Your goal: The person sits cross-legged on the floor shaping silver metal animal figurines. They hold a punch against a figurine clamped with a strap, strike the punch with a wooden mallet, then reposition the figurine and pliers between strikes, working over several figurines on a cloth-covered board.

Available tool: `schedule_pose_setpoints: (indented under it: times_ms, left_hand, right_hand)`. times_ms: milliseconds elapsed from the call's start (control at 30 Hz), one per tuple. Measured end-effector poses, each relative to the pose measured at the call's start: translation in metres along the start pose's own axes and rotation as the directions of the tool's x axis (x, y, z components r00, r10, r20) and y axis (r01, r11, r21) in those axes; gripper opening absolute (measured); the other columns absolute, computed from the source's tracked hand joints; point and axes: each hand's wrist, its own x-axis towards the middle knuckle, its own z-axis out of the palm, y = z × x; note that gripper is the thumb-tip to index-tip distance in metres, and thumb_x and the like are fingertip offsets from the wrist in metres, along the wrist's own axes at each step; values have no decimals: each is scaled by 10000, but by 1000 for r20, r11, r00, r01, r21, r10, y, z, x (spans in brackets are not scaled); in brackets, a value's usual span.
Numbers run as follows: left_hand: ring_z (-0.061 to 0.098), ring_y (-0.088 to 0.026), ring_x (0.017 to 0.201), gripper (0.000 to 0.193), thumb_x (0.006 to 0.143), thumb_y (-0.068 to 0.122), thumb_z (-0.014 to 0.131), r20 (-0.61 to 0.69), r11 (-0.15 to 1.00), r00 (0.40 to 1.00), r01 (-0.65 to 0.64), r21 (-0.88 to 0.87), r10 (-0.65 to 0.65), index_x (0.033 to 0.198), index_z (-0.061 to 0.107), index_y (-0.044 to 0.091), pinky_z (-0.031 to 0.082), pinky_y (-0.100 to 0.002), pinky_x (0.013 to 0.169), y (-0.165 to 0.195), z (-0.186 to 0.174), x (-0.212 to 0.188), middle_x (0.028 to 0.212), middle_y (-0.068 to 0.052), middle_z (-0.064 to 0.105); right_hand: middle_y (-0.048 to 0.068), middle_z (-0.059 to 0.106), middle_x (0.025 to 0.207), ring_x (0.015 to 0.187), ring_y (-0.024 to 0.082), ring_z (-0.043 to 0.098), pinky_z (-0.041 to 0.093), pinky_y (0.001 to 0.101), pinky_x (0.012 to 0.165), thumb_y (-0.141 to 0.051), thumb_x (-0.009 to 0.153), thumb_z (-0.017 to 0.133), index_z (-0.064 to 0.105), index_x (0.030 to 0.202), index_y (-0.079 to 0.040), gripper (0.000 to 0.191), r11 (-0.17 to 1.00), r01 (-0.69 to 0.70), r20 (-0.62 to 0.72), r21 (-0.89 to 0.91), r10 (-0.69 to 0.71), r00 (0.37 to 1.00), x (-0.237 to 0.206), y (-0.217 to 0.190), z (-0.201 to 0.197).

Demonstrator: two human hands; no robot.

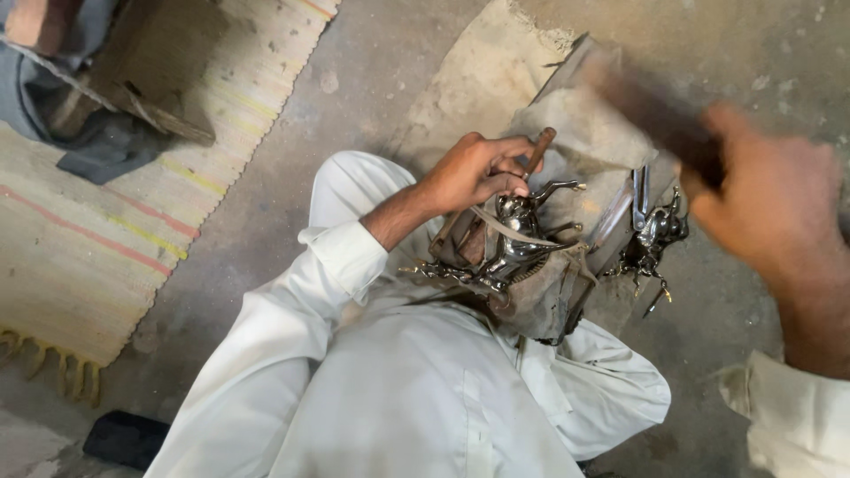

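Note:
My left hand (476,170) grips a thin rod-shaped tool (539,148), its tip held against a shiny metal animal figurine (509,243) that lies strapped across my lap. My right hand (768,204) is raised at the right, motion-blurred, closed round the handle of a dark hammer-like tool (651,111) that reaches up and left. A second shiny metal figurine (653,237) lies just right of the first, next to a worn cloth pad (589,142).
A striped woven mat (115,204) covers the floor at the left, with a wooden block (133,62) and grey cloth on it. A dark flat object (124,438) lies at the bottom left. Bare dusty concrete floor (372,80) surrounds the work spot.

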Motion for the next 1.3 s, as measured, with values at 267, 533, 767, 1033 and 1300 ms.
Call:
schedule_pose_setpoints:
  times_ms: [267, 533, 767, 1033, 1300]
  left_hand:
    - [814, -193, 902, 324, 919, 49, 762, 115, 996, 991, -71, 55, 64, 1218, 640, 71, 605, -355, 763, 2, -5, 4, 956, -77, 805]
    - [810, -172, 918, 294, 914, -42, 705, 187, 975, 972, -168, 149, 139, 1172, 649, 87, 589, -352, 713, 4, -9, 4, 947, -51, 802]
    - [801, -186, 948, 330, 921, -74, 669, 184, 957, 952, -267, 115, 243, 1206, 639, 89, 598, -356, 733, 4, -12, 0, 1006, -61, 792]
    - [797, -172, 842, 335, 916, -33, 694, 257, 951, 940, -268, 153, 223, 1220, 653, 101, 586, -361, 618, -3, -12, 2, 915, -48, 796]
    - [796, -198, 1026, 152, 1003, -39, 638, 163, 951, 941, -307, 30, 298, 1118, 619, 60, 631, -340, 797, -7, -14, -3, 1046, -106, 753]
  right_hand:
    - [112, 716, 889, 763, 355, 711, 535, 477, 699, -234, 828, 784, 663, 1243, -199, 434, 999, -54, -22, 6, 54, 998, -27, 1, 9]
    - [85, 722, 881, 738, 335, 699, 522, 443, 643, -148, 724, 804, 685, 1093, -138, 388, 998, 35, -183, 49, -25, 983, -51, -3, 20]
    - [83, 715, 1009, 850, 316, 701, 532, 406, 753, -120, 841, 803, 668, 1156, -118, 343, 993, 2, -252, 120, 29, 967, -65, -15, 17]
    - [116, 714, 1020, 874, 334, 700, 541, 442, 810, -108, 827, 797, 692, 1222, -113, 408, 975, 12, -296, 220, 55, 954, -76, -22, 22]
    - [123, 723, 968, 831, 334, 703, 536, 434, 737, -131, 755, 801, 672, 1175, -97, 441, 980, -36, -242, 197, 84, 967, -93, -22, 36]
